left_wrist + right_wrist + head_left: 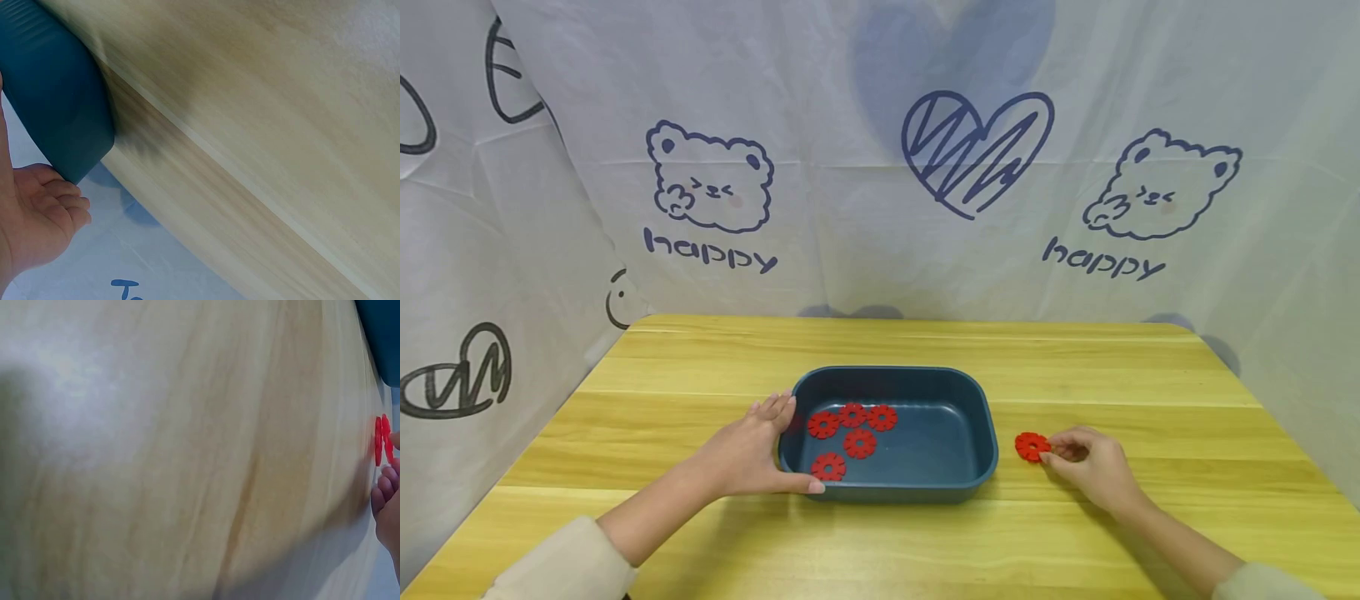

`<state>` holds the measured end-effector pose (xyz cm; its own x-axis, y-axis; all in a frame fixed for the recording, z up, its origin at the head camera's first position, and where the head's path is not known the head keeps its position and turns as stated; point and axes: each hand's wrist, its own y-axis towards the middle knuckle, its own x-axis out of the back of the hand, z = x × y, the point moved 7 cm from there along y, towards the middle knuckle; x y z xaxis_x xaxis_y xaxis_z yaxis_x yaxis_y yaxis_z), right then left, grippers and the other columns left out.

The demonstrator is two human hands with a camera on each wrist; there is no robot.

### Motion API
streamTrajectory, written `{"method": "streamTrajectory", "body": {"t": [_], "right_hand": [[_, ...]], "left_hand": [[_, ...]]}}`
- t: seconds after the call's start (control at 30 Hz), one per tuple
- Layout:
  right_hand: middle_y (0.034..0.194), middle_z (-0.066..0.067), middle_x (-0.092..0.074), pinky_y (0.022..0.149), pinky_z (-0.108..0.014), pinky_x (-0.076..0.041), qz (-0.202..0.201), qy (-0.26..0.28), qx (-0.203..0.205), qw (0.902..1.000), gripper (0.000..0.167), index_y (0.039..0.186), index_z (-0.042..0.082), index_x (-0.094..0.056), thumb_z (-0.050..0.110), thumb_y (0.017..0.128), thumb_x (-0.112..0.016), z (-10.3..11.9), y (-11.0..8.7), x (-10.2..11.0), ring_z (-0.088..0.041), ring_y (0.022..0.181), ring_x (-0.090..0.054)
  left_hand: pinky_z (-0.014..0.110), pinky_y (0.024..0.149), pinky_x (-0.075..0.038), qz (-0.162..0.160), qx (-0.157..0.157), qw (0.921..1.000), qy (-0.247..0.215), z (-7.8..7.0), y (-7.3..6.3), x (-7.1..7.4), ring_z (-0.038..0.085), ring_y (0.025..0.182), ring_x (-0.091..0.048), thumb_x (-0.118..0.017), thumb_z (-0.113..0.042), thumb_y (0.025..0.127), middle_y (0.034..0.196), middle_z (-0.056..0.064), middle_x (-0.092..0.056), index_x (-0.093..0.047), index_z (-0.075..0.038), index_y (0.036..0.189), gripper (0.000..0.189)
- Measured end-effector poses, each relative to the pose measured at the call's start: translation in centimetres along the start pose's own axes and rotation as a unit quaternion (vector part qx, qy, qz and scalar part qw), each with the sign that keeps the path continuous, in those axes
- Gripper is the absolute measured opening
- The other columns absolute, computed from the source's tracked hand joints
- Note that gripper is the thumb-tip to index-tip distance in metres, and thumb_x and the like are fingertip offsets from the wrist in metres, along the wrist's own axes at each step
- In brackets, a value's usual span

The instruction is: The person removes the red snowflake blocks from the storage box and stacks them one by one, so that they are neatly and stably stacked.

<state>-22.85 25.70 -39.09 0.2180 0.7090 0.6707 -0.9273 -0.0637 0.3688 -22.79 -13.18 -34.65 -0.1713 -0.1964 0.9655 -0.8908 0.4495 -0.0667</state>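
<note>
My left hand [752,454] holds the left end of a dark blue rectangular box [917,494], thumb at the near rim and the other fingers along its far left corner. Several red notched building discs [860,443] lie flat inside, mostly in the left half. To the right of the box, my right hand [1093,467] pinches a red notched disc [1032,447] between thumb and fingers, close over the tabletop. In the right wrist view a second red disc [378,441] shows right beside the pinched disc [387,439]; in the head view the two overlap.
The box stands on a light wood-grain table [700,367]. Behind and to the left hangs a white cloth [842,242] printed with bears, hearts and the word "happy". The table's far edge runs close to the cloth.
</note>
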Motion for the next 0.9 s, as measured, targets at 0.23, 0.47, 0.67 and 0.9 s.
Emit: {"method": "streamTrajectory", "body": {"t": [0.23, 0.47, 0.67, 0.9], "right_hand": [[0.075, -0.006, -0.063, 0.054, -0.017, -0.046, 0.046, 0.005, -0.013, 0.9988, 0.013, 0.085, -0.006, -0.069, 0.001, 0.075, -0.074, -0.6, 0.3, -0.3, 0.004, 0.063, -0.049], [0.075, -0.005, -0.063, 0.054, -0.017, -0.046, 0.065, 0.006, -0.004, 0.9978, 0.012, 0.087, -0.006, -0.069, 0.000, 0.076, -0.072, -0.8, 0.6, -0.3, 0.003, 0.063, -0.049], [0.077, -0.005, -0.064, 0.056, -0.017, -0.048, 0.089, 0.005, -0.003, 0.9961, 0.012, 0.088, -0.006, -0.069, -0.001, 0.077, -0.070, -1.1, 0.7, -0.4, 0.004, 0.065, -0.050], [0.077, -0.004, -0.063, 0.057, -0.017, -0.049, 0.100, 0.009, -0.010, 0.9949, 0.012, 0.089, -0.006, -0.069, -0.002, 0.077, -0.069, -1.0, 0.8, -0.4, 0.004, 0.066, -0.050]], "left_hand": [[0.052, 0.109, -0.029, 0.000, 0.001, 1.0000, 0.005, 0.0, 0.0, 0.0, 0.041, 0.138, -0.025, -0.065, -0.069, 0.067, 0.149, 0.025, -0.025, -0.030, 0.009, 0.140, 0.113], [0.052, 0.109, -0.028, 0.001, 0.002, 1.0000, 0.004, 0.1, 0.1, -0.1, 0.041, 0.138, -0.024, -0.065, -0.069, 0.067, 0.150, 0.025, -0.024, -0.030, 0.010, 0.140, 0.113], [0.052, 0.109, -0.029, -0.002, 0.001, 1.0000, 0.006, 0.1, 0.1, 0.0, 0.040, 0.138, -0.025, -0.065, -0.070, 0.067, 0.150, 0.025, -0.025, -0.031, 0.009, 0.140, 0.113], [0.052, 0.110, -0.027, 0.000, 0.001, 1.0000, 0.005, 0.1, 0.1, -0.1, 0.041, 0.138, -0.024, -0.065, -0.069, 0.067, 0.150, 0.025, -0.025, -0.030, 0.010, 0.140, 0.114]]}}
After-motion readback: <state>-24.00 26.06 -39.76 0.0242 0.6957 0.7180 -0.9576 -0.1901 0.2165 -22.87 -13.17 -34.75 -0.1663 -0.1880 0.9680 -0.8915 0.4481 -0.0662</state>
